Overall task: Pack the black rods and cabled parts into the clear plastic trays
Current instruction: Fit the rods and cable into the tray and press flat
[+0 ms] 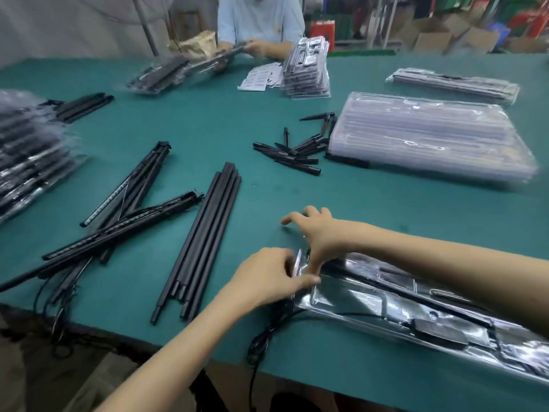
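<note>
Setting: a green table [297, 188] seen from above, with a second person [261, 22] seated at the far side handling a tray of their own.
Tray in hand: a clear plastic tray [401, 304] lies at the near right edge, already holding a long black strip and a cabled part; its cable [264, 337] trails off the table edge.
Left hand: the left hand [267, 278] pinches the tray's near-left corner, thumb and fingers curled on the plastic.
Right hand: the right hand [318, 233] reaches across above the same corner, fingers spread and bent downward; motion blur makes it hard to tell whether it presses the tray or grips anything.
Done: packed trays are stacked at the far left [26, 150], and another stack [306, 69] stands by the second person.
Left to do: a bundle of black rods [202, 242], loose cabled strips [118, 227] and short black spikes [297, 150] lie unpacked, with a pile of empty trays [430, 138] at right.
Progress: probably around midway.
</note>
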Demonstrator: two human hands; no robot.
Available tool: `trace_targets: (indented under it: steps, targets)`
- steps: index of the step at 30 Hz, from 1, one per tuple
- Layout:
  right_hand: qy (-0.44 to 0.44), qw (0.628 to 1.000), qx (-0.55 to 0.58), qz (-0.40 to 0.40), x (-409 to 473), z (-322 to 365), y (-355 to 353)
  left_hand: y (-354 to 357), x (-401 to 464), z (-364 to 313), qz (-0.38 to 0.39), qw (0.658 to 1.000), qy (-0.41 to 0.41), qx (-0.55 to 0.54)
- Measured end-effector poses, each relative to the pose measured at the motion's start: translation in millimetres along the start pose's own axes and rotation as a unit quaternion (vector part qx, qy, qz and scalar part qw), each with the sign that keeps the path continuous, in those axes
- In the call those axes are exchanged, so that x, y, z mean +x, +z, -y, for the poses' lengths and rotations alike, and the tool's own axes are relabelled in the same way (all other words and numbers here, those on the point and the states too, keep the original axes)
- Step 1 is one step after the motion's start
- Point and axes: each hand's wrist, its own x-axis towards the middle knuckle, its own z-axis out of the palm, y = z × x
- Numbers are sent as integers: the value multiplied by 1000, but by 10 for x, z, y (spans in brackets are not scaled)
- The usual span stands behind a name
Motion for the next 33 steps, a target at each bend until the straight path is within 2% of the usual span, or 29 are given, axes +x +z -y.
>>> trace_targets:
  steps: [5,8,11,13,19,24,33]
  targets:
    - [-6,999,28,-33,-131,-103,-9,-4,-139,46,19,994,-29,-102]
    - [19,999,35,-14,-141,-146,-87,-66,-157,-26,53,984,-49,-161]
    - [23,996,89,7,-141,-210,-175,-125,-181,-99,140,935,-56,-320]
    - [21,995,102,7,-133,-217,-176,-143,-188,-111,153,917,-59,-365]
    - [17,989,150,10,-108,-237,-88,44,-205,-86,100,873,-95,-468]
    - [5,983,181,10,-113,-260,-30,134,-228,-65,75,862,-104,-490]
    - [72,996,42,-19,-95,-31,36,288,-230,-55,17,877,-93,-471]
